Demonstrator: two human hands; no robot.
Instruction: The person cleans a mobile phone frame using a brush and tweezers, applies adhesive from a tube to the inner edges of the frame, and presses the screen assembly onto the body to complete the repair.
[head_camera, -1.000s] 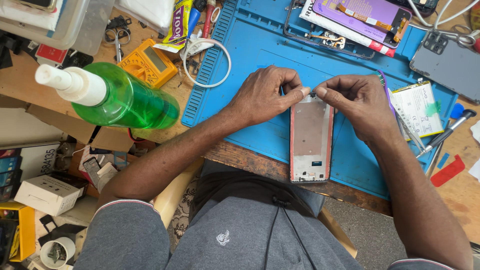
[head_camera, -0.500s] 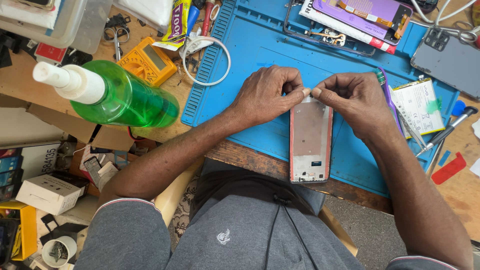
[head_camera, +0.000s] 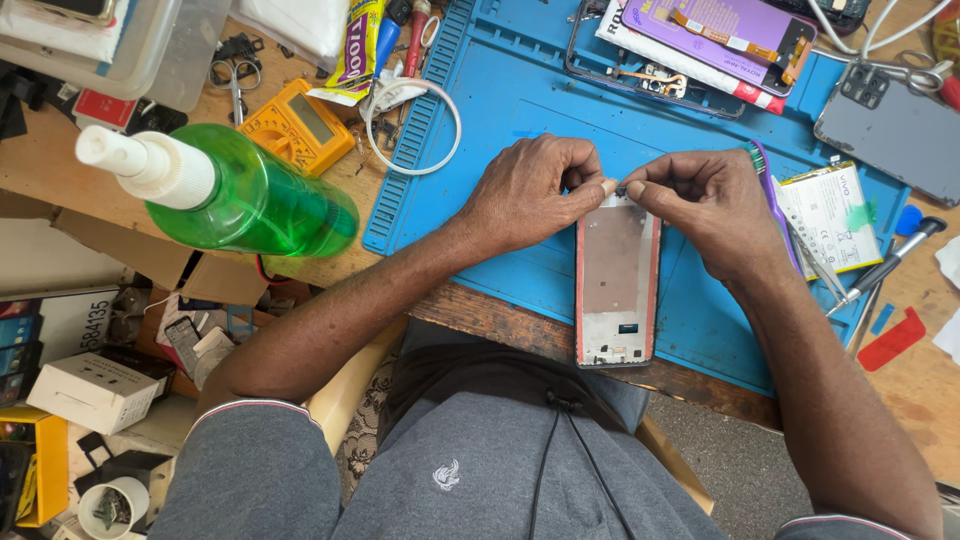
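A bare phone frame (head_camera: 616, 280) with reddish edges lies lengthwise on the blue work mat (head_camera: 520, 100), its near end over the table's front edge. My left hand (head_camera: 535, 190) and my right hand (head_camera: 700, 205) meet at its far end. The fingertips of both pinch at the frame's top edge, nearly touching each other. What sits between the fingertips is too small to make out.
A green spray bottle (head_camera: 240, 195) lies on its side at the left. Behind it are a yellow multimeter (head_camera: 297, 125), scissors (head_camera: 235, 80) and a white cable loop (head_camera: 415, 125). A phone battery (head_camera: 830, 215), a screwdriver (head_camera: 885, 265), a grey back cover (head_camera: 890, 125) and an opened phone (head_camera: 650, 60) lie at the right and back.
My two hands have drawn closer together at the frame's far end, fingertips now almost meeting. The frame itself has stayed in place.
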